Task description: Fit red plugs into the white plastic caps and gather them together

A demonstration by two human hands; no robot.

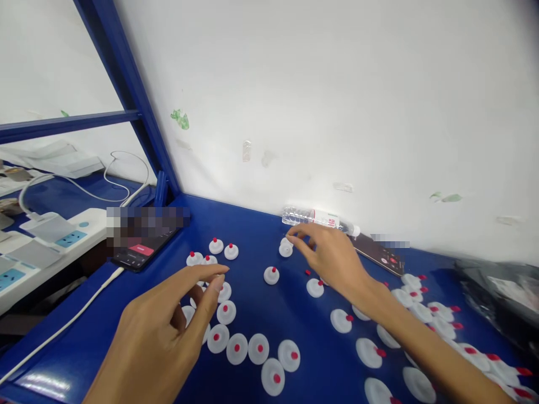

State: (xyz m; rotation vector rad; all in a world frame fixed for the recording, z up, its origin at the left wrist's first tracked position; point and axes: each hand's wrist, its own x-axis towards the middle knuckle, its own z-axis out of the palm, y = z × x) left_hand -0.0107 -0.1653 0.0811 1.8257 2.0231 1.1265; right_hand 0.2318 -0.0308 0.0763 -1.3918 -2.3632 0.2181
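Round white plastic caps, most with a small red tip, lie across the blue table. My right hand (330, 255) is closed in a pinch on a white cap (286, 249) near the back; no red tip shows on this one. My left hand (162, 322) hovers over the left group of caps, thumb and index fingertips brought together. Whatever they may hold is too small to see. Between the hands sits a red-tipped cap (272, 275). A loose red tip (307, 272) lies beside my right hand. Some caps are hidden behind my left hand and right forearm.
A clear bottle (301, 216) lies along the wall, near a phone (379, 253). Another phone (143, 241) and a white power strip (63, 241) with cables are at left. Many caps (416, 384) crowd the right side, near a black plastic bag (501, 297).
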